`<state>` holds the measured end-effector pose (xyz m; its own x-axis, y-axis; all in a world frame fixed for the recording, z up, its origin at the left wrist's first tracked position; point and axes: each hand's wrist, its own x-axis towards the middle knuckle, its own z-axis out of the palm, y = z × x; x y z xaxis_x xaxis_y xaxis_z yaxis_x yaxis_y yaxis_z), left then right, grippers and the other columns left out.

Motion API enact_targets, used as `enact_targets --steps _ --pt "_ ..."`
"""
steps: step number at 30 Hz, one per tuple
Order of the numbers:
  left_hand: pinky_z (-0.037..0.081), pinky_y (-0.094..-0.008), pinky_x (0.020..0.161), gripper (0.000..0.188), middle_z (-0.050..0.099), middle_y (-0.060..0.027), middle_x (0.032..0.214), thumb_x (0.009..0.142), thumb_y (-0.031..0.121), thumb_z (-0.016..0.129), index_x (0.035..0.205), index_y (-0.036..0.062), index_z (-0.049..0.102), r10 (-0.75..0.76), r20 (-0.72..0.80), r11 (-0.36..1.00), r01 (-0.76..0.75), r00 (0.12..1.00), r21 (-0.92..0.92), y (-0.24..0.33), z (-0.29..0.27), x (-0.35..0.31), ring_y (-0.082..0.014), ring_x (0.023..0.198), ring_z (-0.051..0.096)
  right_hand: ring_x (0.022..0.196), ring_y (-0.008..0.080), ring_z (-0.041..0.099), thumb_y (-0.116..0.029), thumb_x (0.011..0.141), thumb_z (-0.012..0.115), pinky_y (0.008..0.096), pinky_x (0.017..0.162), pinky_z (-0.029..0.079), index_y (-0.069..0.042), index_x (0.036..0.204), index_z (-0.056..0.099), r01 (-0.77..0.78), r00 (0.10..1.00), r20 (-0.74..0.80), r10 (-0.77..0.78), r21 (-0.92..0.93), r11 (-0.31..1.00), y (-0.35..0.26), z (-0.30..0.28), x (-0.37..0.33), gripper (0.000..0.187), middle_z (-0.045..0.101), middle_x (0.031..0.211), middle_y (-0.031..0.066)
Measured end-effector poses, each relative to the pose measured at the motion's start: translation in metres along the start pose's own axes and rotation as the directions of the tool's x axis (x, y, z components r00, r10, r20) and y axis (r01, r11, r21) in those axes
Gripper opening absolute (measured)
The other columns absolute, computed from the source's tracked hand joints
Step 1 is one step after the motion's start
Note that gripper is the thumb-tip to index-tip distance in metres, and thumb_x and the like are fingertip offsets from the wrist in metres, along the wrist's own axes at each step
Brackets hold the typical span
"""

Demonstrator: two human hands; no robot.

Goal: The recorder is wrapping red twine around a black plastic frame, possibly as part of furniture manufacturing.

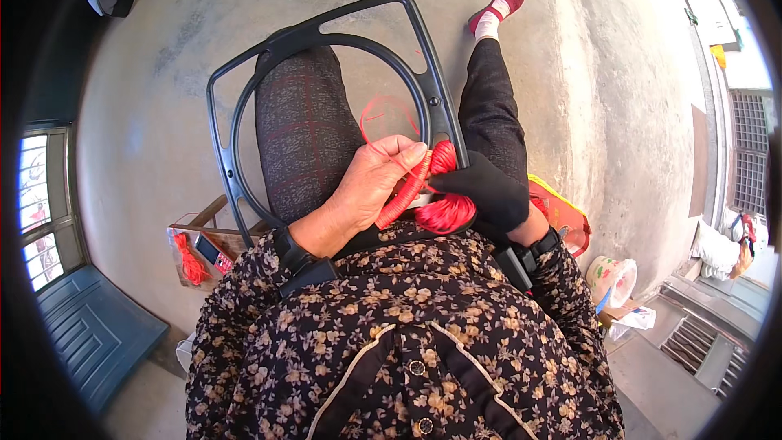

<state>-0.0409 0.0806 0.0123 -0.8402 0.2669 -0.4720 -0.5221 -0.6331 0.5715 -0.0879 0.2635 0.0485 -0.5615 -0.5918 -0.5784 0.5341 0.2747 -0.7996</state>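
Observation:
A dark frame [435, 101] with a round ring inside rests tilted across my lap. Red cord [405, 195] is wound closely round the near right stretch of the ring. My bare left hand [362, 183] pinches the cord at the upper end of this winding, thumb and forefinger together. In a black glove, my right hand [489, 187] closes on a hank of red cord [446, 215] beside the ring; part of its grip is hidden. A thin loose strand [376, 101] loops up above my left hand.
At left, a small wooden stool [182, 241] carries a red cord bundle [192, 264] and a phone-like device [213, 253]. A red bag with yellow edging [564, 210] and a white bucket [612, 279] stand at right. A blue panel [102, 330] lies lower left.

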Motion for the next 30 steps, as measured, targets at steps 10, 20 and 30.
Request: enact_targets --steps 10,20,30 --pt "0.052 -0.0238 0.058 0.024 0.063 -0.0081 0.078 0.091 0.028 0.056 0.090 0.0042 0.056 -0.050 0.018 0.998 0.050 0.999 -0.025 0.010 -0.002 -0.001 -0.0126 0.062 0.061 0.071 0.0156 0.058 -0.031 0.093 0.052 0.0289 0.062 0.049 -0.006 0.103 0.055 0.459 0.696 -0.717 0.026 0.473 0.752 0.086 -0.140 -0.045 0.027 0.056 0.080 0.0034" --pt "0.052 -0.0269 0.055 0.014 0.063 -0.0114 0.076 0.092 0.020 0.053 0.089 0.0064 0.055 -0.056 0.020 0.994 0.057 0.998 -0.090 0.023 0.003 -0.003 -0.0169 0.059 0.062 0.064 0.0114 0.054 -0.034 0.088 0.058 0.0241 0.058 0.043 -0.005 0.106 0.059 0.246 0.680 -0.732 0.033 0.270 0.931 0.086 -0.156 -0.043 0.034 0.055 0.076 0.0013" --pt "0.054 -0.0297 0.059 0.014 0.062 -0.0133 0.079 0.091 0.015 0.053 0.088 0.0018 0.055 -0.195 0.098 0.978 0.201 0.976 -0.055 0.019 0.014 -0.005 -0.0190 0.067 0.062 0.080 0.0096 0.059 -0.014 0.086 0.061 0.0217 0.070 0.047 -0.004 0.110 0.058 0.294 0.856 -0.491 -0.162 0.204 0.934 -0.004 -0.044 0.057 0.027 0.063 0.090 0.0042"
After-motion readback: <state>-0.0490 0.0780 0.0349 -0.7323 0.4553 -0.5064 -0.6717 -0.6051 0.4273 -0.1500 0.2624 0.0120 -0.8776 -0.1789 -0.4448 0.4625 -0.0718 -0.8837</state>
